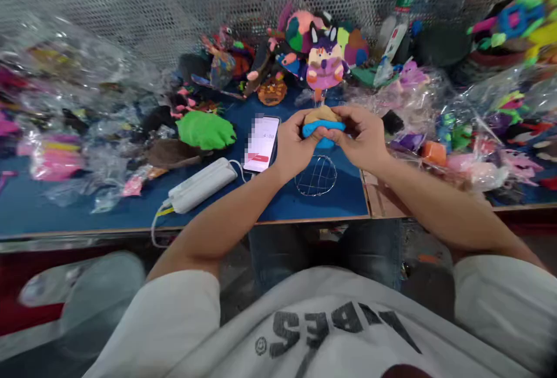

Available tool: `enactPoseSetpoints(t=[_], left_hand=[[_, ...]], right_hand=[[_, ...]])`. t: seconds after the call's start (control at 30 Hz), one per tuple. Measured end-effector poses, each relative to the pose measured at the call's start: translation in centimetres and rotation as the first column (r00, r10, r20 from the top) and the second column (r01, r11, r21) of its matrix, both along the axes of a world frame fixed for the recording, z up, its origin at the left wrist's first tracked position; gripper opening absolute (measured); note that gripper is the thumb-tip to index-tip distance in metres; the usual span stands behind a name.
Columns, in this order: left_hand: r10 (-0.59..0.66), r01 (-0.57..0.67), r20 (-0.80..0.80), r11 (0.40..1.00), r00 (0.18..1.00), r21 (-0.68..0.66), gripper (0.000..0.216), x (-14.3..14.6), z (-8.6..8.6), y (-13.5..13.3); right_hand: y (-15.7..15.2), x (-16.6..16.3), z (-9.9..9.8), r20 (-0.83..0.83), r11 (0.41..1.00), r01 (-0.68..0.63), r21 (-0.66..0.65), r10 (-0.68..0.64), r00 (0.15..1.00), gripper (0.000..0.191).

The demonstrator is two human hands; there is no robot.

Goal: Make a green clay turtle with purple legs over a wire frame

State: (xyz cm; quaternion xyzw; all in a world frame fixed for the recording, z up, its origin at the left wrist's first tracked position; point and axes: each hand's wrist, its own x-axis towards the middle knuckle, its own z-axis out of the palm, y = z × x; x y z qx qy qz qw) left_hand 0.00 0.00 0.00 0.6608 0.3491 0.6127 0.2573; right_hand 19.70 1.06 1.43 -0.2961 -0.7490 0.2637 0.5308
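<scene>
Both of my hands are closed round one lump of modelling clay [322, 127], blue along the near side and tan on top. My left hand [296, 141] grips its left end, and my right hand [362, 134] its right end. The two thumbs meet on the blue part; the undersides of the fingers are hidden. Just below the hands, a round wire grid [317, 176] lies flat on the blue table. Behind them stands a clay animal figure [324, 59] with dark pointed ears and a purple body.
Left of my hands lie a phone [261, 144] and a white power bank [203, 185] joined by a cable. A green clay piece [206, 130] sits beyond them. Bagged clay [56, 157] covers the left, more bags [478, 152] the right. A bottle [402, 13] leans at the mesh.
</scene>
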Motion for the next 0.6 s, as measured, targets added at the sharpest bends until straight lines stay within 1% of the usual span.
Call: enactPoseSetpoints(t=[0.03, 0.1, 0.17, 0.2, 0.23, 0.27, 0.33, 0.37, 0.4, 0.43, 0.47, 0.5, 0.57, 0.6], left_hand=[[0.073, -0.073, -0.023, 0.997, 0.997, 0.000, 0.054, 0.1, 0.1, -0.1], [0.175, -0.176, -0.046, 0.984, 0.983, -0.008, 0.054, 0.4, 0.0, 0.0], [0.229, -0.230, -0.042, 0.973, 0.973, -0.027, 0.055, 0.7, -0.3, 0.5], [0.232, -0.233, -0.026, 0.972, 0.972, -0.045, 0.055, 0.9, -0.6, 0.9], [0.207, -0.206, -0.001, 0.976, 0.978, -0.074, 0.054, 1.1, -0.9, 1.3], [0.146, -0.142, 0.028, 0.983, 0.989, -0.115, 0.053, 1.2, -1.3, 1.7], [-0.055, 0.070, 0.080, 0.980, 0.995, -0.189, 0.055, 1.3, -2.1, 2.3], [-0.151, 0.166, 0.092, 0.966, 0.984, -0.197, 0.062, 1.2, -2.4, 2.6], [-0.214, 0.226, 0.082, 0.957, 0.973, -0.184, 0.075, 1.1, -2.6, 2.8], [-0.234, 0.239, 0.051, 0.959, 0.971, -0.154, 0.088, 0.8, -2.7, 3.0], [-0.213, 0.212, 0.005, 0.970, 0.977, -0.115, 0.099, 0.5, -2.7, 3.2], [-0.167, 0.164, -0.042, 0.984, 0.985, -0.075, 0.103, 0.1, -2.6, 3.4], [-0.087, 0.085, -0.124, 0.996, 0.988, -0.019, 0.097, -0.7, -2.0, 3.5], [-0.067, 0.068, -0.146, 0.998, 0.987, -0.003, 0.090, -1.0, -1.7, 3.5]], right_hand=[[-0.2, 0.0, 0.1, 0.022, 0.999, 0.034, 0.012, -0.035, 0.999, 0.045], [-0.5, 0.0, 0.3, 0.055, 0.994, 0.103, 0.019, -0.104, 0.993, 0.039], [0.0, 0.0, 0.3, 0.078, 0.983, 0.185, 0.006, -0.185, 0.980, 0.033], [0.5, 0.1, 0.3, 0.086, 0.975, 0.223, -0.010, -0.221, 0.971, 0.030], [1.0, 0.2, 0.3, 0.096, 0.969, 0.246, -0.034, -0.242, 0.966, 0.028], [1.7, 0.4, 0.2, 0.103, 0.965, 0.257, -0.061, -0.250, 0.963, 0.025], [2.8, 0.9, 0.0, 0.101, 0.962, 0.251, -0.105, -0.241, 0.965, 0.022], [3.2, 1.1, -0.1, 0.091, 0.962, 0.242, -0.126, -0.232, 0.968, 0.021], [3.4, 1.3, -0.1, 0.074, 0.962, 0.225, -0.158, -0.216, 0.974, 0.022], [3.5, 1.4, -0.1, 0.052, 0.960, 0.190, -0.204, -0.184, 0.982, 0.023], [3.3, 1.5, 0.0, 0.025, 0.956, 0.132, -0.261, -0.130, 0.991, 0.025], [3.1, 1.5, 0.2, -0.006, 0.947, 0.053, -0.315, -0.058, 0.998, 0.028], [2.5, 1.4, 0.5, -0.050, 0.929, -0.105, -0.355, 0.094, 0.994, 0.038], [2.2, 1.4, 0.7, -0.040, 0.930, -0.145, -0.338, 0.140, 0.989, 0.045]])
